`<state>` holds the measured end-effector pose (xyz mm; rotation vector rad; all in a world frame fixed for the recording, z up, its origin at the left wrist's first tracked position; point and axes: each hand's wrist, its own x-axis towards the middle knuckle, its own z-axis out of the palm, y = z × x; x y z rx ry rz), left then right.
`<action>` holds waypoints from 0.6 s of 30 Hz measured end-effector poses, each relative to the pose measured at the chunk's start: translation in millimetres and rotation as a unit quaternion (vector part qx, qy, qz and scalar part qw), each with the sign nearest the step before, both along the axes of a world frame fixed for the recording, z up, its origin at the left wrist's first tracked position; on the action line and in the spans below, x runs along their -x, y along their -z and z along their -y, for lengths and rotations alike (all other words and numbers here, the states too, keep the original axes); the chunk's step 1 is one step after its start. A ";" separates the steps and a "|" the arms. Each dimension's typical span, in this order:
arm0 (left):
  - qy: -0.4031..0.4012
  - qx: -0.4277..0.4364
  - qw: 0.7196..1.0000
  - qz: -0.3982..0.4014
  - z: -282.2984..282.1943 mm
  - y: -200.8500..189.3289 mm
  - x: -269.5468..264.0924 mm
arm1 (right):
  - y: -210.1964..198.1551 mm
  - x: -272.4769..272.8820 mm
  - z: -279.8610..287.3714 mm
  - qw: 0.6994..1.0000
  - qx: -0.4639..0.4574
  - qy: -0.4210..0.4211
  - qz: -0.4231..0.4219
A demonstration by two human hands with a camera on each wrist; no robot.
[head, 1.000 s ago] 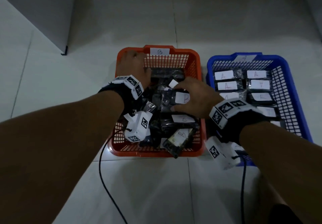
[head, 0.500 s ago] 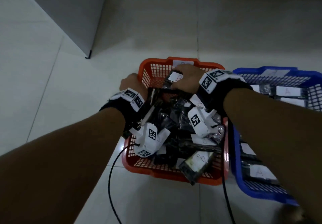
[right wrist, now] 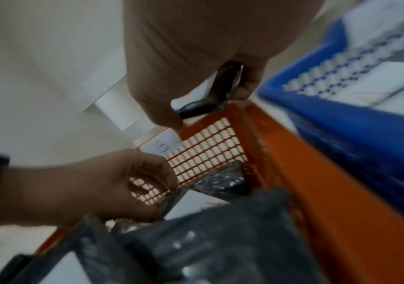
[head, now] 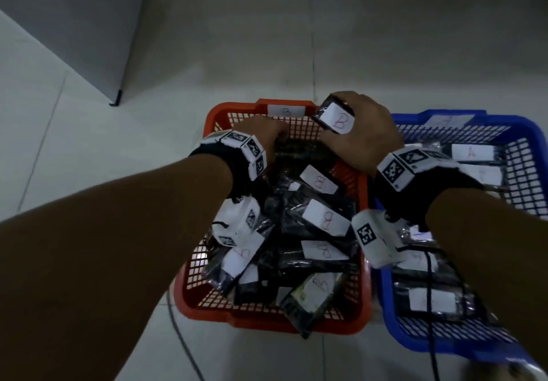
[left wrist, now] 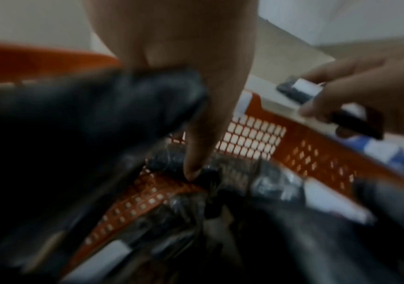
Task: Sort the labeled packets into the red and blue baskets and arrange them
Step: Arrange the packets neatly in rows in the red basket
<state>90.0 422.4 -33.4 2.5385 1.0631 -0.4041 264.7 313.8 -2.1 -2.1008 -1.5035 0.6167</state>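
Since a moment ago your right hand (head: 363, 134) has lifted a dark packet (head: 335, 116) with a white "B" label clear of the heap, and you now pinch it above the far right corner of the red basket (head: 363, 297). Your left hand (head: 261, 134) sits low at the far end of that basket, fingers curled around another dark packet (right wrist: 220, 182) lying against the mesh wall. More B-labeled packets are piled loosely in the red basket. Just beside it on the right, the blue basket (head: 519, 131) holds packets in rows, one labeled "A".
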 end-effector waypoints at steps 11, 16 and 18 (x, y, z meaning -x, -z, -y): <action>0.005 0.044 0.999 -0.017 5.4 -7.1 -17.0 | 3.2 -18.8 7.2 0.993 -0.028 0.077 -0.087; -0.089 0.127 0.988 0.025 -2.9 -17.1 -16.0 | -1.9 -23.9 7.1 0.992 -0.012 0.073 -0.101; -0.135 0.157 0.978 0.026 -1.8 -14.0 -18.6 | 0.2 -24.1 4.8 0.993 0.001 0.063 -0.105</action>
